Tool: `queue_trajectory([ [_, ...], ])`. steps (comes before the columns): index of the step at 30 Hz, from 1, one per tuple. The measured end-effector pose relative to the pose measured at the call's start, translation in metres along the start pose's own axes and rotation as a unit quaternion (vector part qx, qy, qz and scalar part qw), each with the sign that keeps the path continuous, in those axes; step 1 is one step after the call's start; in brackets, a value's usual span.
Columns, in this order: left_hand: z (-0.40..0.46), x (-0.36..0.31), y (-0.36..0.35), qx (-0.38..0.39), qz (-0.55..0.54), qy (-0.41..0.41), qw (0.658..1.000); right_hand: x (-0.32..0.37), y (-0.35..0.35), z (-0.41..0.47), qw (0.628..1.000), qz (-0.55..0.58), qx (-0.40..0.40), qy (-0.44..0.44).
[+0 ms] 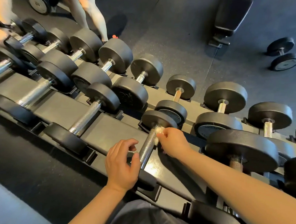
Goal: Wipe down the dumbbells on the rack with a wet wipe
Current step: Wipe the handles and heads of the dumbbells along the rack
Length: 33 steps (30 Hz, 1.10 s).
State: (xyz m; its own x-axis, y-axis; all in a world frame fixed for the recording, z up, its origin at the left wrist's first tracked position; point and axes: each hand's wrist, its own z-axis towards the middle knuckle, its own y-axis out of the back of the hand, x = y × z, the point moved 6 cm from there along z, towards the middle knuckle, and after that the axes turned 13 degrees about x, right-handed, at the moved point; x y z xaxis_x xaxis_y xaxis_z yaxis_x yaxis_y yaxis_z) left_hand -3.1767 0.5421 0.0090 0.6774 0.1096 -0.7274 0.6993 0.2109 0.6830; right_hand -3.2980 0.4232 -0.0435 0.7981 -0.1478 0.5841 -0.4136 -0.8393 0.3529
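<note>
**Mid-wipe on one handle, most of the rack left**

Right hand (pixel 173 141) pinching a crumpled white wipe (pixel 158 134) against the far end of a knurled handle (pixel 148 144), top tier of the rack (pixel 100 131). Left hand (pixel 121 164) hovering beside the handle's near end, fingers loosely curled, grasping nothing. Judged early: many dumbbells either side, no visible sign of wiping. Wipe small, bunched, frayed-looking.

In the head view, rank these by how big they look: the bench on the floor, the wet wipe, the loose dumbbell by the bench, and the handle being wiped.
1. bench, cut off by the frame
2. loose dumbbell
3. handle; nearer the camera, so its order with the dumbbell is unsure
4. wet wipe, bunched in the right hand
</note>
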Motion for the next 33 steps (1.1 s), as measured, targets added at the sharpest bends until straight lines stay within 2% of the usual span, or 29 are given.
queue_trajectory([
  [2,0.003,0.001,0.001,0.009,-0.001,0.022,1.0,-0.006,-0.008,0.008,0.992,0.115,0.022,-0.044],
  [5,-0.006,-0.002,0.002,0.003,-0.014,0.111,0.994,-0.019,-0.023,0.006,0.925,0.361,0.058,-0.099],
  [7,-0.018,-0.013,0.001,-0.015,0.004,0.131,0.991,-0.018,-0.026,0.003,0.905,0.408,0.07,-0.097],
  [11,-0.019,-0.023,-0.015,0.01,0.1,0.116,0.988,-0.003,-0.028,-0.011,0.945,0.301,0.09,-0.095],
  [15,-0.008,-0.002,0.007,-0.06,0.017,0.156,0.986,0.021,-0.056,-0.034,0.97,0.052,0.237,-0.013],
  [17,-0.007,0.004,0.011,-0.068,-0.018,0.158,0.985,0.029,-0.059,-0.033,0.969,-0.016,0.245,0.007],
  [21,-0.007,0.006,0.01,-0.075,-0.027,0.161,0.984,0.029,-0.052,-0.025,0.964,-0.004,0.266,0.028],
  [25,-0.01,0.008,0.011,-0.092,-0.038,0.16,0.982,0.013,-0.051,-0.019,0.949,0.18,0.259,0.025],
  [28,-0.009,0.006,0.011,-0.092,-0.042,0.154,0.983,0.003,-0.051,-0.018,0.94,0.232,0.251,0.016],
  [30,-0.009,0.007,0.01,-0.092,-0.039,0.153,0.983,0.003,-0.04,-0.021,0.949,0.219,0.223,0.04],
  [33,-0.012,0.002,0.006,-0.081,0.006,0.117,0.99,0.023,-0.013,-0.028,0.969,0.094,0.177,0.146],
])
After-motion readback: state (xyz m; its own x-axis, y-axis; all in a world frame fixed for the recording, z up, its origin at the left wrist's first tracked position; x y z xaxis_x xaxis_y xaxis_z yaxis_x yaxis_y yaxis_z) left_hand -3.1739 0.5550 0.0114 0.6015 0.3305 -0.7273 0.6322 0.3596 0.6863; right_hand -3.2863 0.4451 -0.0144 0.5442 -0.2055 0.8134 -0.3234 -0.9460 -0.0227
